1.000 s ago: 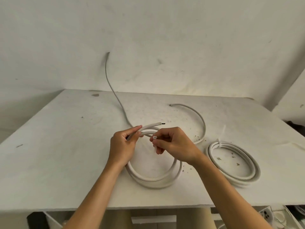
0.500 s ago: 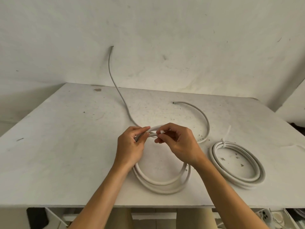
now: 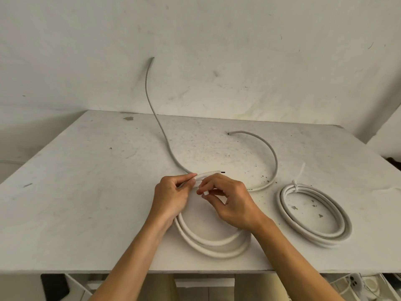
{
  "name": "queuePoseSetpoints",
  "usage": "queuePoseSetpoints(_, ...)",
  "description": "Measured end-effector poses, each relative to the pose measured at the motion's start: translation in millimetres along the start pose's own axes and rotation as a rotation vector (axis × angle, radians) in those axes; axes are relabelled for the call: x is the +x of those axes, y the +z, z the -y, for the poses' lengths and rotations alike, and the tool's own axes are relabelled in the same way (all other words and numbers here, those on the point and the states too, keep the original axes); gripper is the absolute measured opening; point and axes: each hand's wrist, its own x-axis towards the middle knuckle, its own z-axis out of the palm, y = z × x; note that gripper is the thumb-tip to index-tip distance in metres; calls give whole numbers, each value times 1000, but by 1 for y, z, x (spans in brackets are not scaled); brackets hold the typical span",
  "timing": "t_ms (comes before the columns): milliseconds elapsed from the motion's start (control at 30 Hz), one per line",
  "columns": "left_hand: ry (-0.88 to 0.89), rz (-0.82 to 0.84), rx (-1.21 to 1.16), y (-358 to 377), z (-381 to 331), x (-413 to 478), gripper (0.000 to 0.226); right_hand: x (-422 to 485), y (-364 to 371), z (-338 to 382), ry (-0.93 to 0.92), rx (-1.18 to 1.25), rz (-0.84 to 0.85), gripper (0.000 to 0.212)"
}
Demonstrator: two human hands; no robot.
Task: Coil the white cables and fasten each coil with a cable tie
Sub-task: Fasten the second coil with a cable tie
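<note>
R hand [image 3: 233,202] has slid off coil top vs 0.5 s ago, cable tip now bare | L hand [image 3: 171,197] fingers clamped on loose coil [image 3: 213,244] at 12 o'clock | R fingertips pinched together on small white cable tie [image 3: 205,193] | tied coil [image 3: 314,216] at 3 o'clock on table [image 3: 76,203], well apart

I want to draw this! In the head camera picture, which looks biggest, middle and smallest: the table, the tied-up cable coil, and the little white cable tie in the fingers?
1. The table, by far.
2. The tied coil on the right.
3. The cable tie pinched in the right hand; only a small piece shows.
</note>
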Motion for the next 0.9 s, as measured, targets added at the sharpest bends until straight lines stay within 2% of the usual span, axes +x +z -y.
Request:
queuePoseSetpoints(533, -88, -30, -66, -15, 0, -43, 21, -27, 6, 19, -145, -102, 32, 12)
queuePoseSetpoints(900, -113, -21, -90, -15, 2, -40, 18, -28, 4, 23, -148, -154, 113, 13)
